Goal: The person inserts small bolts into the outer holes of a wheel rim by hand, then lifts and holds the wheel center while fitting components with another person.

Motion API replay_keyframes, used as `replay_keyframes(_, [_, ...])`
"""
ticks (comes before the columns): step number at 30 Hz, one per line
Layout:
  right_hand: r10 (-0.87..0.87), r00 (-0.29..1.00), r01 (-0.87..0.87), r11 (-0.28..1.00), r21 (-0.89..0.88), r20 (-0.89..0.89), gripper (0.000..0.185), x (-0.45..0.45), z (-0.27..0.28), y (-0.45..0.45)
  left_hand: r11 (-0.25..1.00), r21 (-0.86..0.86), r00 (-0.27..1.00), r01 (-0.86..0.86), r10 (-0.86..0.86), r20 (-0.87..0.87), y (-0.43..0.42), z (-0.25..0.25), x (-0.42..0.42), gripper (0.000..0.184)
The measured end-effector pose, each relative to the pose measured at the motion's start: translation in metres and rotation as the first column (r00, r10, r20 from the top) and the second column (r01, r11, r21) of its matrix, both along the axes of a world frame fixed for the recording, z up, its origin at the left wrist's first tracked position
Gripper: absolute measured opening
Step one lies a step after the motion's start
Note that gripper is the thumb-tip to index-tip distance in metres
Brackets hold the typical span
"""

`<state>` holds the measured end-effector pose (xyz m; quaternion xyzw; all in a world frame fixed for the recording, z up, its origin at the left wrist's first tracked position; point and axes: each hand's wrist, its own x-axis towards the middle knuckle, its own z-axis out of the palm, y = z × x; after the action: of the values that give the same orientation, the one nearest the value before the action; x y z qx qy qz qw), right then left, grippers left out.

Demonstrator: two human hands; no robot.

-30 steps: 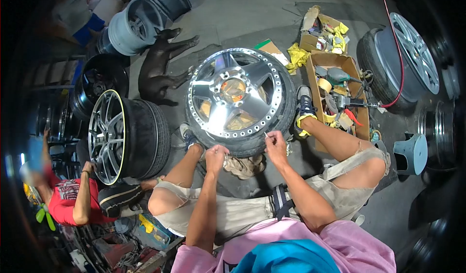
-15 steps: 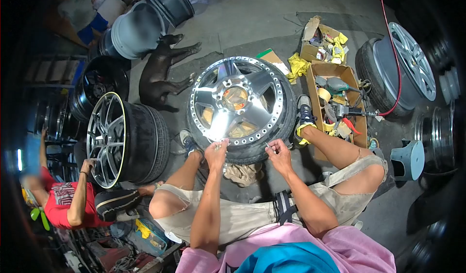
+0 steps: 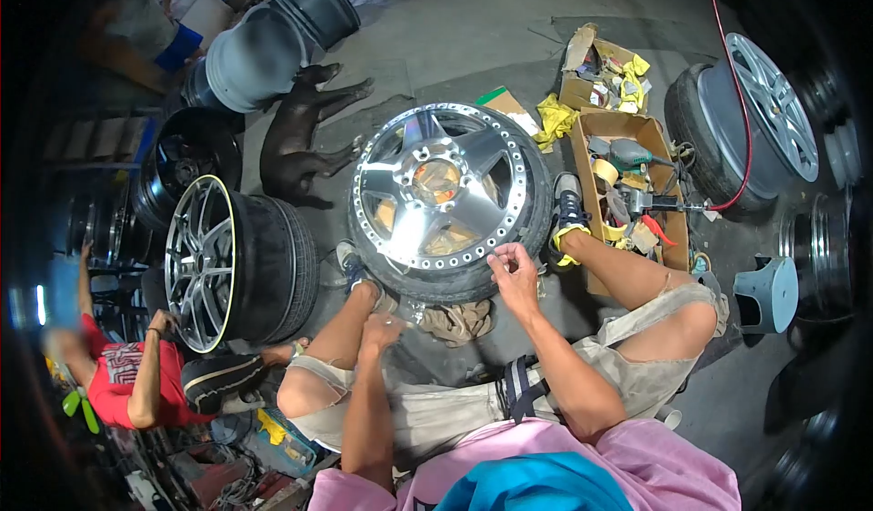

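A polished five-spoke wheel rim [image 3: 414, 179] with small holes round its lip lies flat on a tire [image 3: 436, 285] between my feet. At the lip's lower right edge is my right hand [image 3: 516, 279], its thumb and fingertips bent together against the holes. Whatever small thing they pinch is hidden. My left hand [image 3: 382, 331] is lower, over my left shin and apart from the wheel, with curled, slightly blurred fingers. I cannot make out what is in it. Just below the tire lies a crumpled beige cloth [image 3: 457, 323].
To the right, a cardboard box [image 3: 673, 138] holds power tools and tape; a red air hose [image 3: 747, 138] runs beside it. A blue stool [image 3: 768, 295] stands farther right. A dog [image 3: 300, 138] lies behind the wheel. At left, a person [image 3: 145, 370] touches another wheel [image 3: 200, 261].
My left hand has dropped down and left, away from the wheel's lip. My right hand has moved slightly up and left, bringing its fingertips onto the lip.
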<state>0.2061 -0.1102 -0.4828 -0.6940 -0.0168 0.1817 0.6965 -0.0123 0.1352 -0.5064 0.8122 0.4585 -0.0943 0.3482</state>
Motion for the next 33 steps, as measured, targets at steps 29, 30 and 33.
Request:
replay_keyframes(29, [0.007,1.0,-0.007,1.0,-0.025,-0.008,0.016,0.005,-0.023,-0.02,0.663,0.735,0.924,-0.145,-0.176,0.341,0.109,0.109,0.032,0.007])
replay_keyframes(30, [0.007,1.0,-0.007,1.0,-0.021,-0.014,0.016,0.006,-0.018,-0.018,0.59,0.78,0.894,-0.211,-0.206,0.397,0.138,0.122,0.02,0.011])
replay_keyframes(33, [0.003,1.0,-0.003,1.0,-0.015,-0.005,0.017,0.007,-0.015,-0.017,0.311,0.857,0.896,-0.411,-0.034,0.442,0.232,0.194,-0.033,0.023])
